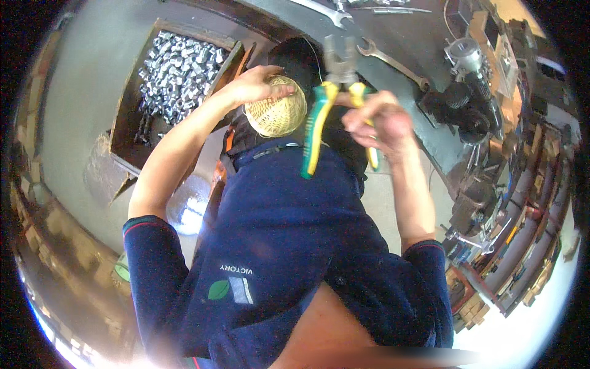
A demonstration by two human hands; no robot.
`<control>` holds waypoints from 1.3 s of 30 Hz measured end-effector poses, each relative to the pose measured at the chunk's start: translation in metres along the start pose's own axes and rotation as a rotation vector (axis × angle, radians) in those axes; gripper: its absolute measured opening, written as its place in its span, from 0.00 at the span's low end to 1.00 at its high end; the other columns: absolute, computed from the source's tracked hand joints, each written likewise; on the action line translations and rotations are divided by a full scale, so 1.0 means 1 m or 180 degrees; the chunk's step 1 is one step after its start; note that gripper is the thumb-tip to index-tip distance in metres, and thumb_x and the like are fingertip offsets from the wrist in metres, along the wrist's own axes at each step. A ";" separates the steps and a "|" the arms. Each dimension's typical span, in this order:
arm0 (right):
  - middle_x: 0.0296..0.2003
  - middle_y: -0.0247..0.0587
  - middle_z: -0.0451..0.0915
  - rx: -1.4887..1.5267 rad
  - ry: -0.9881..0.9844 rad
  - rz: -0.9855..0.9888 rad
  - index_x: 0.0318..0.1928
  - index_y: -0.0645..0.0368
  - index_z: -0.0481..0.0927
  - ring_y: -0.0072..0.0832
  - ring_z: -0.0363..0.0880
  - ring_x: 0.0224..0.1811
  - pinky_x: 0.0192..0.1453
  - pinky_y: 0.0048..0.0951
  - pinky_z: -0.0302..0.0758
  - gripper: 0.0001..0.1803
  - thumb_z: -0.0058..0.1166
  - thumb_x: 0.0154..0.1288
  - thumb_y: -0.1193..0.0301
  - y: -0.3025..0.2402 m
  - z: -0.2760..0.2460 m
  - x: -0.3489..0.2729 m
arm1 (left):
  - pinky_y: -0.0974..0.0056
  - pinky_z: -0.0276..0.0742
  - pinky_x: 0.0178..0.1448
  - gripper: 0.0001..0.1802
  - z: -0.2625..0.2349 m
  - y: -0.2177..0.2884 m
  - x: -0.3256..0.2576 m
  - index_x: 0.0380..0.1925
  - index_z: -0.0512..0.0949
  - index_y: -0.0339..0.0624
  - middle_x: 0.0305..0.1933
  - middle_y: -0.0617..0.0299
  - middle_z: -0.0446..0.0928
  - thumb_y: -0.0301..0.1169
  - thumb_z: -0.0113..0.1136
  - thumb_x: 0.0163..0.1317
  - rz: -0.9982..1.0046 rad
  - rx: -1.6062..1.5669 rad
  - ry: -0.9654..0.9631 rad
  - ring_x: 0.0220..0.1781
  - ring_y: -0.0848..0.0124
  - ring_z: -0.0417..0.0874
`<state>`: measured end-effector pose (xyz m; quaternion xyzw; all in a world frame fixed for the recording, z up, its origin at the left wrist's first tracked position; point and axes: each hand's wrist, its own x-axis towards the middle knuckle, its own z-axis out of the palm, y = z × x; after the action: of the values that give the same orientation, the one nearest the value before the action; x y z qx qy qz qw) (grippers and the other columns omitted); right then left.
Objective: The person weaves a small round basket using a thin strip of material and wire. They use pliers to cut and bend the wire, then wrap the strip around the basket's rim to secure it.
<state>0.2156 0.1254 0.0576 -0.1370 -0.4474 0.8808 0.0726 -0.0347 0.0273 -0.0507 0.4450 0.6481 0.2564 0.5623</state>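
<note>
Seen from above, a person in a navy, short-sleeved top (276,209) is working with both hands apart. The left hand (261,87) is gripping a small, round, straw-coloured woven basket (275,114) by its upper edge, holding it in front of the body near the centre of the view. Just to its right, the right hand (378,123) — slightly blurred — is closing around pliers (317,132) with green-and-yellow handles; their handles are spreading wide, and their jaws are pointing away from the person and standing apart. To the left, an open wooden box (128,132) is holding many shiny metal nuts (178,74). Beyond the pliers, an open-ended wrench (396,63) is lying on a grey surface (424,46).
</note>
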 end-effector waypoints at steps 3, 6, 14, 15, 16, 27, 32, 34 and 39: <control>0.28 0.54 0.77 -0.0258 -0.0342 -0.0045 0.34 0.75 0.81 0.22 0.65 0.10 0.11 0.20 0.58 0.43 0.57 0.45 0.38 -0.031 0.015 -0.004 | 0.64 0.69 0.61 0.48 -0.003 0.011 -0.005 0.59 0.64 0.27 0.54 0.43 0.73 0.51 0.68 0.47 -0.0210 0.0009 0.0040 0.57 0.60 0.75; 0.11 0.32 0.68 -0.0502 -0.0458 0.0673 0.39 0.72 0.81 0.17 0.61 0.09 0.11 0.18 0.55 0.46 0.54 0.43 0.34 -0.027 0.005 0.013 | 0.64 0.69 0.61 0.47 0.000 -0.003 -0.002 0.59 0.65 0.27 0.55 0.43 0.73 0.51 0.68 0.47 -0.0133 -0.0426 -0.0219 0.56 0.61 0.76; 0.07 0.32 0.64 -0.0965 -0.0435 0.2410 0.38 0.71 0.82 0.17 0.56 0.08 0.13 0.22 0.53 0.27 0.42 0.35 0.70 -0.010 -0.023 -0.005 | 0.64 0.70 0.59 0.39 0.015 -0.020 -0.010 0.53 0.72 0.30 0.51 0.46 0.75 0.50 0.68 0.49 0.0446 -0.0316 0.0295 0.55 0.61 0.76; 0.07 0.32 0.63 -0.1058 -0.0503 0.2475 0.38 0.71 0.82 0.17 0.56 0.08 0.13 0.22 0.53 0.27 0.42 0.35 0.70 -0.014 -0.018 0.000 | 0.64 0.70 0.59 0.39 0.015 -0.016 -0.013 0.53 0.72 0.30 0.51 0.46 0.75 0.50 0.68 0.48 0.0491 -0.0274 0.0333 0.54 0.61 0.76; 0.08 0.32 0.63 -0.1150 -0.0572 0.2538 0.38 0.71 0.82 0.17 0.56 0.08 0.13 0.22 0.53 0.27 0.42 0.35 0.70 -0.015 -0.015 0.003 | 0.64 0.70 0.58 0.38 0.015 -0.013 -0.015 0.52 0.72 0.31 0.51 0.47 0.75 0.50 0.68 0.48 0.0536 -0.0230 0.0369 0.54 0.61 0.76; 0.08 0.26 0.60 -0.0598 -0.0641 0.2396 0.38 0.69 0.82 0.13 0.55 0.09 0.12 0.18 0.48 0.44 0.59 0.39 0.36 0.003 -0.035 0.009 | 0.60 0.65 0.63 0.36 0.011 -0.009 -0.006 0.51 0.74 0.33 0.54 0.46 0.72 0.48 0.69 0.47 0.1017 0.0375 0.0237 0.59 0.56 0.72; 0.08 0.27 0.60 -0.0201 -0.0634 0.2247 0.37 0.69 0.83 0.15 0.56 0.09 0.12 0.19 0.50 0.35 0.57 0.42 0.46 0.015 -0.046 0.004 | 0.61 0.63 0.65 0.35 0.003 0.005 -0.007 0.49 0.75 0.33 0.55 0.45 0.72 0.45 0.71 0.45 0.1122 0.0403 0.0021 0.60 0.56 0.71; 0.09 0.28 0.62 -0.0268 -0.0619 0.2267 0.36 0.69 0.83 0.16 0.58 0.10 0.13 0.20 0.53 0.31 0.55 0.42 0.50 0.017 -0.047 0.004 | 0.61 0.63 0.65 0.33 0.006 -0.006 -0.005 0.48 0.76 0.34 0.55 0.46 0.71 0.44 0.71 0.45 0.1247 0.0423 0.0138 0.60 0.56 0.70; 0.33 0.47 0.83 -0.0943 -0.0661 0.1760 0.33 0.67 0.84 0.32 0.79 0.39 0.48 0.26 0.72 0.35 0.58 0.39 0.44 0.035 -0.031 0.002 | 0.61 0.62 0.66 0.31 0.006 -0.005 -0.005 0.47 0.78 0.36 0.55 0.46 0.71 0.42 0.71 0.44 0.1333 0.0326 0.0091 0.61 0.57 0.70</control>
<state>0.2229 0.1293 0.0119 -0.1718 -0.5215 0.8018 -0.2359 -0.0305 0.0197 -0.0533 0.5942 0.5616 0.3407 0.4641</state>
